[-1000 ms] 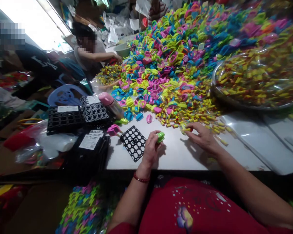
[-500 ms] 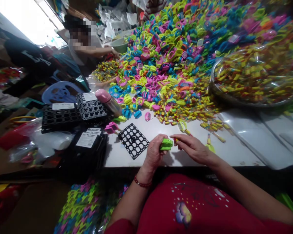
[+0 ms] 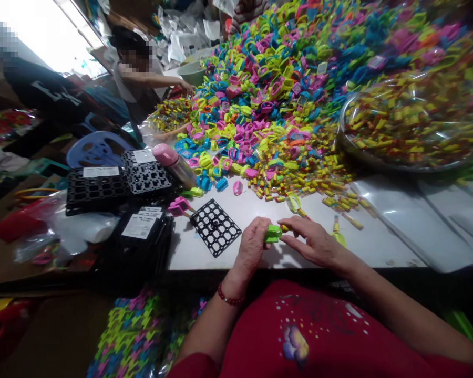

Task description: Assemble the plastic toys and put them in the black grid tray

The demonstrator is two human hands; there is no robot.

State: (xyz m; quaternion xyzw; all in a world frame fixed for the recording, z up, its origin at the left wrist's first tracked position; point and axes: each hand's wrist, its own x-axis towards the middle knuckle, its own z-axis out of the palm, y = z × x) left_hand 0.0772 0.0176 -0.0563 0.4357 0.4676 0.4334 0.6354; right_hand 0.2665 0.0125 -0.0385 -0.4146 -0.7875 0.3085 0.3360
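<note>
My left hand (image 3: 253, 244) is closed around a bright green plastic toy piece (image 3: 273, 233) above the white table. The fingers and thumb of my right hand (image 3: 317, 244) pinch a small yellow tube (image 3: 284, 228), which meets the right end of the green piece. How far the tube sits inside it cannot be made out. To the left lies a black grid tray (image 3: 215, 224), with a pink piece (image 3: 179, 206) at its upper left corner. A yellow-green piece with a tube attached (image 3: 294, 203) lies beyond my hands, and another (image 3: 338, 237) is beside my right wrist.
A large heap of colourful plastic pieces (image 3: 276, 86) covers the back of the table, with loose yellow tubes (image 3: 311, 178) in front. A round basin (image 3: 342, 139) holds more tubes. A pink-capped bottle (image 3: 175, 163) and black trays (image 3: 96, 189) stand left. A co-worker (image 3: 137, 73) reaches in.
My right hand has brought the yellow tube against the green piece, closing the gap between them. My left hand has shifted slightly right. The co-worker's arm has moved a little.
</note>
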